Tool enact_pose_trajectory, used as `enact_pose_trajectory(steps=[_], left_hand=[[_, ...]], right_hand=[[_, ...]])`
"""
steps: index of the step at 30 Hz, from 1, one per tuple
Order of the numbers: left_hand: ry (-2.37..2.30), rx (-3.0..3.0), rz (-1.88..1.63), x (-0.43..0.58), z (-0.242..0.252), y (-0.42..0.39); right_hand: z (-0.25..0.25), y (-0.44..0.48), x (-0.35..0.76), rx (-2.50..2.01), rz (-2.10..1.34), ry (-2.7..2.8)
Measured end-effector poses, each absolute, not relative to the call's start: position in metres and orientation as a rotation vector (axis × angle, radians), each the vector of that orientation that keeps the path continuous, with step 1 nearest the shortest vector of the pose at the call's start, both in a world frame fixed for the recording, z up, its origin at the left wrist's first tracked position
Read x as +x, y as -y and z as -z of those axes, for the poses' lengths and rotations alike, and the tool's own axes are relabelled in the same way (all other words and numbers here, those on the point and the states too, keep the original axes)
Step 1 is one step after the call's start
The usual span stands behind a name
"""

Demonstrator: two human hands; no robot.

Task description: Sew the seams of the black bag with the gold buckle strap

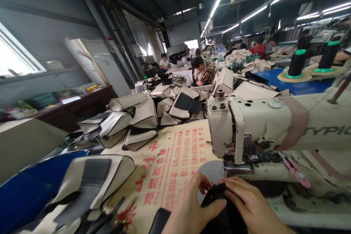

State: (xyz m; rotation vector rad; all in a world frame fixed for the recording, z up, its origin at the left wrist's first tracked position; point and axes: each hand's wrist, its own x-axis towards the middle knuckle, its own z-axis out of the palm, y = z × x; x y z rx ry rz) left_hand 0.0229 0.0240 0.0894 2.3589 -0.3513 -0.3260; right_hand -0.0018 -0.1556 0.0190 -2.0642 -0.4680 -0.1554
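Observation:
Both hands are at the bottom of the head view, just in front of a sewing machine (263,124). My left hand (189,204) grips the left edge of a black fabric piece (227,215), thumb laid across it. My right hand (246,201) is closed over the same piece from the right, fingers curled on its upper edge. The lower part of the piece runs out of the picture, so its full shape is hidden. Behind the fingers, a round grey disc (211,170) shows beside the machine's arm. A dark flat object (159,221) lies left of my left wrist.
Beige bags with black trim (145,113) are heaped beyond the printed plywood board (170,161). Another bag (93,179) lies at left by a blue bin (41,186). Pink snips (297,172) rest on the machine; black thread cones (297,64) stand behind. A co-worker (204,71) sits ahead.

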Motion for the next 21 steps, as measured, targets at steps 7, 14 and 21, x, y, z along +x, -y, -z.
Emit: enact_pose_trajectory(steps=[7, 14, 21], left_hand=[[0.44, 2.471, 0.151, 0.025, -0.071, -0.012], [0.729, 2.328, 0.328, 0.025, -0.09, -0.018], [0.859, 2.28, -0.094, 0.028, -0.067, -0.011]], right_hand=[[-0.03, 0.166, 0.001, -2.07, 0.052, 0.466], [-0.029, 0.169, -0.002, -2.139, 0.111, 0.632], [-0.026, 0.172, 0.0, -2.164, 0.071, 0.66]])
